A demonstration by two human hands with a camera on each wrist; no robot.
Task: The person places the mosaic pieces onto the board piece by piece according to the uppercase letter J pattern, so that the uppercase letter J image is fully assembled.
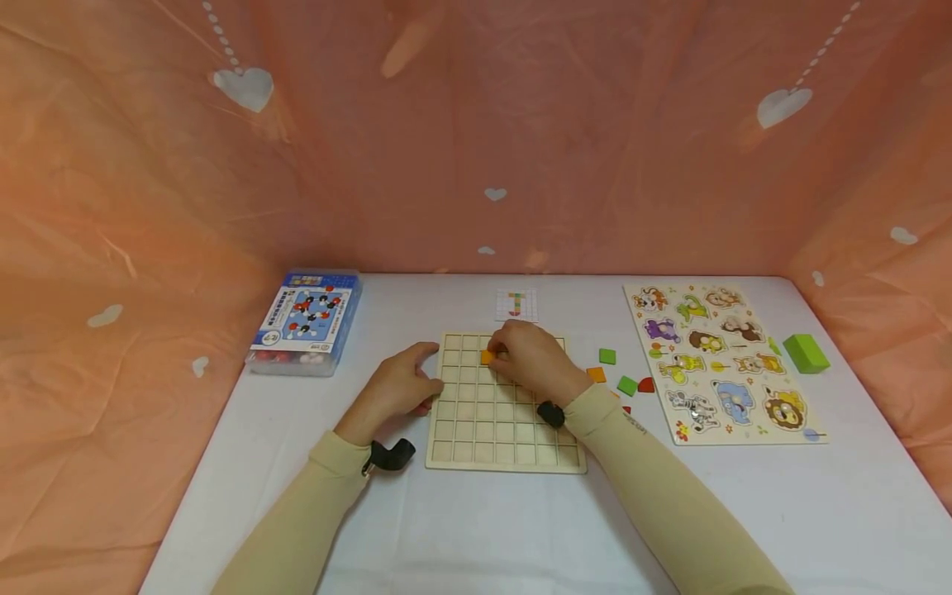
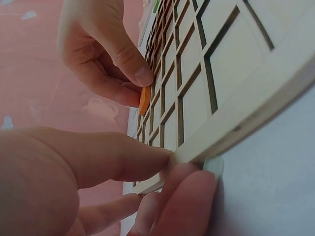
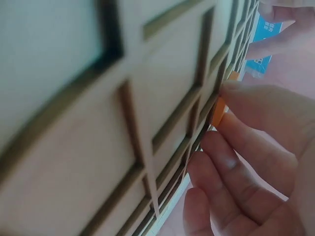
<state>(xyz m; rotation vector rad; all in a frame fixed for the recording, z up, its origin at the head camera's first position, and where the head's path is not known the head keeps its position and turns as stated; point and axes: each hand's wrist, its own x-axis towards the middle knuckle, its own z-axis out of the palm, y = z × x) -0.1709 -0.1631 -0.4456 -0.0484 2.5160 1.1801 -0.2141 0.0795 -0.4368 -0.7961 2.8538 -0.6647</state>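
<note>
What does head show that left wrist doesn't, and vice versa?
Only head: the molecular model box, the animal puzzle board, the red quarter-round tile and both beige sleeves.

Only left wrist: a fingernail of the left hand, close up against the rim's outer side.

Both: left and right hands, the wooden grid board, the orange tile pinched by the right hand, and the heart-patterned curtain.

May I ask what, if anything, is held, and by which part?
Right hand: an orange piece, by its edge; left hand: the wooden board, by its left edge.
</note>
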